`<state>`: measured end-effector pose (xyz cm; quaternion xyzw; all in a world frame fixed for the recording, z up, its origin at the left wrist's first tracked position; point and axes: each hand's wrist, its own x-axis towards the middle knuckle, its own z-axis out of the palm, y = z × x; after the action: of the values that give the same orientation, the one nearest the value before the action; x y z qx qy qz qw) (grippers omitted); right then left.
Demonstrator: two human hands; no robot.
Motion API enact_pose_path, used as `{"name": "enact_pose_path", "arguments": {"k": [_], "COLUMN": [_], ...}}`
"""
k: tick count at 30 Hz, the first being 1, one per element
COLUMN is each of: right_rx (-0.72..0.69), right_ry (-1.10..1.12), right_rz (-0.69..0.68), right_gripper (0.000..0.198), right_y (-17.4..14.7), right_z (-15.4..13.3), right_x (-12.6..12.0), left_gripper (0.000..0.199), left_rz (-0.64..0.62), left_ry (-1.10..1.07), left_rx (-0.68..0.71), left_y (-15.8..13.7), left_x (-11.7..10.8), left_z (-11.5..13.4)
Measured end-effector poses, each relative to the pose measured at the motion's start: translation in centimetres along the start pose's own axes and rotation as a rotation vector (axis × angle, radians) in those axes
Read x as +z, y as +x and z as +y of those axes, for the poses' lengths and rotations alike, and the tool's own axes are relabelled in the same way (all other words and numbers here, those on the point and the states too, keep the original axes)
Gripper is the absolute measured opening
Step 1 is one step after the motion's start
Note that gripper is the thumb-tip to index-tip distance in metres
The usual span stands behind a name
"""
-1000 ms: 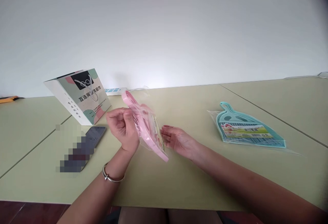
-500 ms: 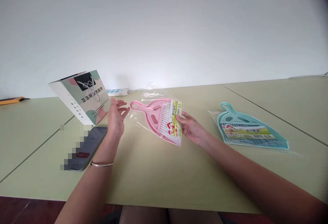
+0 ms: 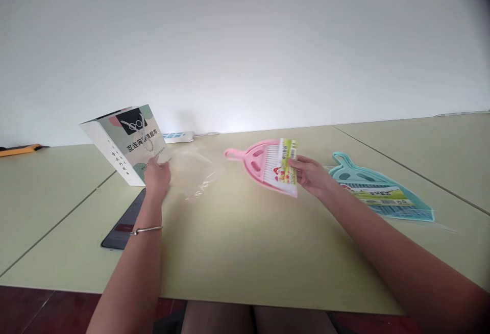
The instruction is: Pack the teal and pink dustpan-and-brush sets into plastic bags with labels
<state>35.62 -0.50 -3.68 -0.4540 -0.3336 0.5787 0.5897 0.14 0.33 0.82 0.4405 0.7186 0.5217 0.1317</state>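
In my right hand (image 3: pixel 311 173) is a pink dustpan (image 3: pixel 250 159) with a white-bristled brush (image 3: pixel 271 163) nested in it. My thumb lies over the printed label card (image 3: pixel 287 160) at its wide end, and the handle points left. My left hand (image 3: pixel 156 175) is closed on the edge of a clear plastic bag (image 3: pixel 201 176), which stretches to the right, apart from the dustpan. That hand is in front of the paper bag. Right of my right hand lies a teal dustpan (image 3: pixel 356 176) with its own brush and label, in clear wrapping.
A printed paper bag (image 3: pixel 118 145) with a rope handle stands at the left. Partly behind my left wrist lies a phone (image 3: pixel 120 227). A white power strip (image 3: pixel 179 136) sits by the wall, and an orange-and-black object (image 3: pixel 23 149) at the far left.
The clear bag has come off the pink dustpan. My left hand has moved left with the bag and closed, while my right hand has carried the dustpan right.
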Motion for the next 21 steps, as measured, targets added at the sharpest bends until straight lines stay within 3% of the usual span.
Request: {"name": "enact_pose_path", "arguments": {"k": [2, 3, 5, 7, 8, 10, 13, 16, 18, 20, 21], "right_rx": [-0.062, -0.088, -0.107, -0.058, -0.004, 0.106, 0.146, -0.031, -0.323, -0.658, -0.772], "right_ry": [0.043, 0.065, 0.098, 0.088, 0.058, -0.06, -0.24, -0.338, -0.469, -0.676, -0.782], "right_rz": [0.035, 0.031, -0.022, -0.13, -0.19, -0.244, -0.122, 0.156, 0.308, 0.222, 0.074], "right_gripper": [0.01, 0.01, 0.011, 0.012, 0.014, 0.015, 0.022, 0.054, 0.073, 0.065, 0.051], "right_y": [0.4, 0.4, -0.3, -1.2, -1.5, -1.9, -1.4, -1.0, -1.7, -3.1, -3.8], "right_z": [-0.2, -0.1, 0.3, 0.9, 1.1, 1.3, 0.7, -0.5, -1.0, -1.1, -1.1], "right_x": [-0.5, -0.4, 0.4, 1.6, 2.1, 2.5, 1.7, 0.7, 1.0, 2.4, 3.3], "left_gripper": [0.06, 0.063, 0.056, 0.047, 0.044, 0.042, 0.04, 0.038, 0.042, 0.045, 0.046], "left_rz": [0.104, 0.091, -0.118, -0.548, -0.697, -0.787, -0.823, -0.856, -0.891, -0.947, -0.975], "left_ry": [-0.002, -0.047, -0.248, -0.508, -0.629, -0.84, -0.974, -0.928, -0.879, -0.846, -0.834], "left_rx": [0.132, 0.214, 0.183, 0.012, -0.05, -0.142, -0.224, -0.183, -0.113, -0.045, -0.015], "left_y": [-1.1, -2.2, -4.8, -7.2, -8.1, -9.0, -8.5, -7.7, -8.0, -8.7, -9.1], "left_x": [0.4, 1.0, 2.6, 4.3, 4.9, 5.6, 5.2, 4.4, 4.1, 4.0, 3.8], "left_z": [0.5, 1.1, 2.3, 3.4, 3.7, 4.0, 3.6, 3.3, 3.4, 3.9, 4.1]}}
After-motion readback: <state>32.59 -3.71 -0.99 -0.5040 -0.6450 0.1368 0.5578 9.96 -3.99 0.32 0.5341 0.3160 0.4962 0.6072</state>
